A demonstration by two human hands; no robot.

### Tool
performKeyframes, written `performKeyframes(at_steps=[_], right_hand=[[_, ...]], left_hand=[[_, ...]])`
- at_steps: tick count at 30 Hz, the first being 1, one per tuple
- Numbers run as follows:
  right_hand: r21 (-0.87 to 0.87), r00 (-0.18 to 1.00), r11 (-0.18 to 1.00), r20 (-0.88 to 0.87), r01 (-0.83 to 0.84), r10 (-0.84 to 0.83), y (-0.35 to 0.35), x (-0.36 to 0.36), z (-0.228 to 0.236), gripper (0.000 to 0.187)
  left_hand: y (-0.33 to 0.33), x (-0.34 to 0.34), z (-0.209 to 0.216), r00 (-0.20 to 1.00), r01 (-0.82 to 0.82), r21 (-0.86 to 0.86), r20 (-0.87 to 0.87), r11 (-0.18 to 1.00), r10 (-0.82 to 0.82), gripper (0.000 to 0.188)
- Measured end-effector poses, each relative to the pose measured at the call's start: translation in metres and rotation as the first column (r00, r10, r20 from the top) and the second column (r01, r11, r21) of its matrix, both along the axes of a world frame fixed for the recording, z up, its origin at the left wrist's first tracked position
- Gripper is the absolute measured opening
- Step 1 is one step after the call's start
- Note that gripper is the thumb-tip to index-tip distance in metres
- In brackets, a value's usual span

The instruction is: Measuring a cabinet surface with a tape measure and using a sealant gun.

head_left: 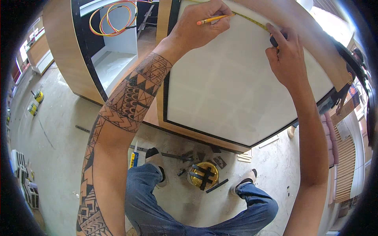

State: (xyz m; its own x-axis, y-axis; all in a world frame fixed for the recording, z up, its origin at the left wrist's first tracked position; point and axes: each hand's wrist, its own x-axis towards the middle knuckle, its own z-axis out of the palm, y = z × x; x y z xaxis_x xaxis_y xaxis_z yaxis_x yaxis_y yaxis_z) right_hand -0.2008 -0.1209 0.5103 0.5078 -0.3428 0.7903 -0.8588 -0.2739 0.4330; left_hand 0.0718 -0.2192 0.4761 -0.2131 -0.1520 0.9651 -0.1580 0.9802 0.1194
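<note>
My left hand (204,21) is closed around a yellow-orange pencil (203,21), its tip resting at the edge of a yellow measuring tape. The tape measure (252,20) has its blade stretched over the upper part of a large white panel (232,86) with a dark edge strip. Its dark case shows only partly beneath my right hand (288,55), whose fingers curl round it with the index finger reaching toward the blade. Where the blade starts is hard to see, beyond my left hand at the top.
A wood-faced cabinet (63,43) with coiled coloured wires (114,17) stands on the left. On the floor by my feet are a gold-coloured tin (208,181) with black strips, a blue-and-yellow sealant tube (134,159) and dark scraps. Paint cans (38,96) stand far left.
</note>
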Motion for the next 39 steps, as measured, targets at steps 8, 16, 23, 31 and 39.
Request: performKeyframes(at_steps=[8,16,23,31,39], right_hand=[[0.021,1.0,1.0,0.014,-0.001,0.0,0.0018,-0.001,-0.0006,0.052],[0.014,1.0,1.0,0.021,0.0,0.0,0.002,-0.0001,-0.0011,0.051],[0.003,1.0,1.0,-0.006,0.016,-0.016,0.0017,-0.0028,-0.0025,0.052],[-0.004,1.0,1.0,0.01,-0.005,0.005,0.0014,-0.0011,-0.002,0.051],[0.009,1.0,1.0,-0.004,-0.001,0.001,0.0012,-0.001,-0.0009,0.053]], left_hand=[[0.0007,-0.0002,0.0006,0.999,-0.034,-0.016,0.035,0.999,0.035,0.016],[0.0023,-0.0025,-0.0005,1.0,-0.004,-0.019,-0.029,1.0,0.003,0.014],[0.0,-0.0029,0.0004,1.0,-0.011,-0.071,-0.004,0.997,0.011,0.015],[0.0056,-0.0029,0.0008,0.999,-0.008,0.018,-0.039,1.0,0.009,0.016],[0.0042,0.0007,0.0012,0.999,0.015,0.076,-0.052,0.997,-0.011,0.019]])
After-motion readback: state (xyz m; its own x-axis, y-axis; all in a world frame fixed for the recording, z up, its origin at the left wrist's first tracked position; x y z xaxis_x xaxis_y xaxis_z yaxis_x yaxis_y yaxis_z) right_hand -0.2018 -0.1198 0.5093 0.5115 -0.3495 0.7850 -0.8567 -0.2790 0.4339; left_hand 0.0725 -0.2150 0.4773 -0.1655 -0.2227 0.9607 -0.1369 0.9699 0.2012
